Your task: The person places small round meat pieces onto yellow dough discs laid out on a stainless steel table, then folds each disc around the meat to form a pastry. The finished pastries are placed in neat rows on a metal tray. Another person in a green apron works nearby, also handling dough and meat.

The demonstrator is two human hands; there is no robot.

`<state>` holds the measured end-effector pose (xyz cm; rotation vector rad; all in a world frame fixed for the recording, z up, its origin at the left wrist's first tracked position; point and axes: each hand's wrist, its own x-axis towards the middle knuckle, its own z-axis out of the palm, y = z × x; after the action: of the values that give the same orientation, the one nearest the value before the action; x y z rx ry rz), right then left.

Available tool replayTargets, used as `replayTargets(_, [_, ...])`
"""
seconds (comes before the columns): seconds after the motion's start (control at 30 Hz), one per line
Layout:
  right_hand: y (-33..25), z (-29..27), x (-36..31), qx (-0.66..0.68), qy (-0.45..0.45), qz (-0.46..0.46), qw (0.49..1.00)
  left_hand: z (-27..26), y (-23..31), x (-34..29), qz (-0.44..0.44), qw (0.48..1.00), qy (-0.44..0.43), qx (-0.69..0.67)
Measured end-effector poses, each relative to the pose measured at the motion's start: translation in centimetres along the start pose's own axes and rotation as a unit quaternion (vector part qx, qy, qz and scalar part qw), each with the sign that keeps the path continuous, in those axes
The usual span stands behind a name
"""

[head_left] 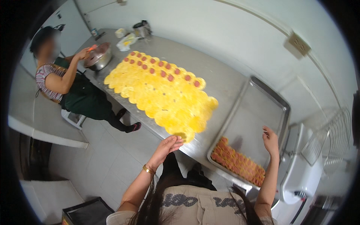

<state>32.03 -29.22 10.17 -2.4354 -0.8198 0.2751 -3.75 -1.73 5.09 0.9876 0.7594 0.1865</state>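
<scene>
Yellow rounds (pixel 148 97) lie at your bunched left grip (pixel 168 145); its hold unclear. Your right grip (pixel 270 141), half-open, seemingly empty, hangs above the tray (pixel 255 112).

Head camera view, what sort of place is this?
Probably a commercial food-preparation kitchen: there's a long metal worktable, many overlapping yellow dough-like rounds, some topped with reddish filling, and a large rimmed sheet pan.
</scene>
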Motion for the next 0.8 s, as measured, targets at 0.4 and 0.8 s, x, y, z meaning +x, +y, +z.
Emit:
replayTargets(0.4, [-36.2,24.9,25.2,0.222,-0.251,-0.164,0.928,-19.9,8.5,3.0,0.108,0.964,0.224,-0.099])
replayTargets(0.8, [-55.1,51.1,46.1,0.089,-0.118,-0.146,0.978,-36.9,4.3,-2.2,0.099,0.838,0.484,-0.233])
